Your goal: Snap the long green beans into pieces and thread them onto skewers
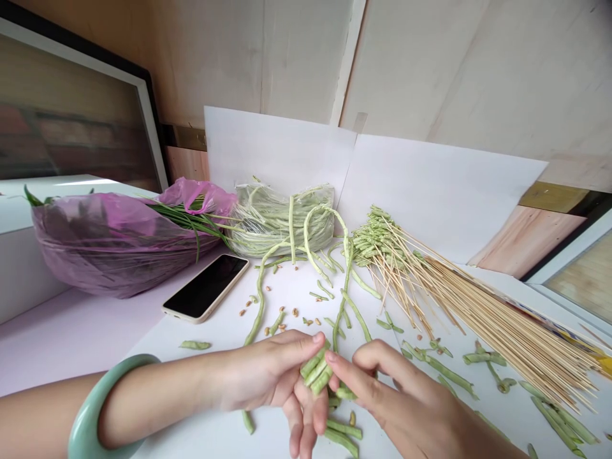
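A small bundle of cut long bean pieces [315, 371] lies side by side between my hands, low in the middle. My left hand [280, 373] grips the bundle, its thumb on top and the other fingers beneath, partly curled. From the right, my right hand [406, 398] presses its index fingertip against the same pieces; its thumb is hidden. Below the hands lie more cut bean pieces [343, 440]. Whole long beans [261, 299] trail across the white surface behind them. To the right, bundles of bean pieces [375, 236] sit on the ends of thin wooden skewers [507, 331].
A phone [208, 287] lies left of centre. Behind it are a purple plastic bag [124, 255] of greens and a clear bag [282, 220] of long beans. Loose brown seeds [295, 312] and bean scraps [449, 373] are scattered about. White boards [430, 191] stand at the back.
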Demonstrator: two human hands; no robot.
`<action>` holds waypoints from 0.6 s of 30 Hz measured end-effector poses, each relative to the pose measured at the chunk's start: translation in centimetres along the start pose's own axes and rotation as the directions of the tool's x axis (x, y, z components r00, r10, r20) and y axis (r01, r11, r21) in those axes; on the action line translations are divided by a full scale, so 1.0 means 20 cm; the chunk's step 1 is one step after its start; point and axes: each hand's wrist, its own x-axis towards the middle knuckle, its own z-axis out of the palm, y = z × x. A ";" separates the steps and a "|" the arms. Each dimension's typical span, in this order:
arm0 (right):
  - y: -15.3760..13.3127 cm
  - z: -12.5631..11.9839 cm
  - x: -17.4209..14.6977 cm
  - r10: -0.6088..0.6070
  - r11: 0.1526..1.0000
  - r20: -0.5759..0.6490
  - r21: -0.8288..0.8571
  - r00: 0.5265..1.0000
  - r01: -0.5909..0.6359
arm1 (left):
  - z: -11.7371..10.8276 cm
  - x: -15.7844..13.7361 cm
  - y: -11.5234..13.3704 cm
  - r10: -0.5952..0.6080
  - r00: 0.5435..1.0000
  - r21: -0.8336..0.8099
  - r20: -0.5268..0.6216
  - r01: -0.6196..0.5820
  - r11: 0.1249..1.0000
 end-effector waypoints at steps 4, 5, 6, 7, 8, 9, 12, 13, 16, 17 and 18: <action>0.00 0.05 0.03 -0.017 0.997 -0.142 0.078 0.990 0.029 | 0.00 0.01 0.01 -0.049 0.999 0.040 -0.014 0.050 0.998; -0.01 0.07 0.04 -0.007 0.995 -0.200 0.092 0.980 0.026 | 0.00 0.01 0.00 -0.056 0.998 0.062 -0.011 0.056 0.997; -0.01 0.09 0.04 0.002 0.995 -0.250 0.101 0.968 0.024 | 0.00 0.01 0.00 -0.060 0.998 0.088 -0.003 0.060 0.994; -0.01 0.10 0.05 0.006 0.994 -0.285 0.103 0.958 0.024 | 0.00 0.01 0.00 -0.056 0.998 0.118 0.005 0.055 0.992; -0.02 0.11 0.05 0.007 0.995 -0.304 0.100 0.953 0.025 | 0.00 0.01 -0.01 -0.046 0.999 0.151 0.010 0.044 0.988; -0.02 0.12 0.05 0.001 0.996 -0.305 0.091 0.952 0.028 | 0.01 0.01 -0.01 -0.039 0.999 0.187 0.012 0.036 0.982; -0.02 0.12 0.05 -0.059 0.998 -0.309 0.007 0.949 0.064 | 0.02 -0.01 0.00 -0.028 1.000 0.307 0.009 0.024 0.951; -0.01 0.11 0.05 -0.083 0.997 -0.317 -0.032 0.945 0.077 | 0.03 -0.01 0.01 -0.029 1.000 0.339 0.011 0.024 0.941; 0.01 0.07 0.05 -0.102 0.993 -0.288 -0.095 0.952 0.077 | 0.04 -0.02 0.03 -0.009 1.000 0.355 0.028 -0.001 0.935; 0.02 0.06 0.05 -0.080 0.994 -0.250 -0.097 0.965 0.057 | 0.03 -0.02 0.04 -0.003 1.000 0.343 0.029 -0.007 0.939; 0.03 0.04 0.06 -0.053 0.995 -0.204 -0.095 0.977 0.035 | 0.03 -0.02 0.04 -0.004 1.000 0.332 0.031 -0.006 0.943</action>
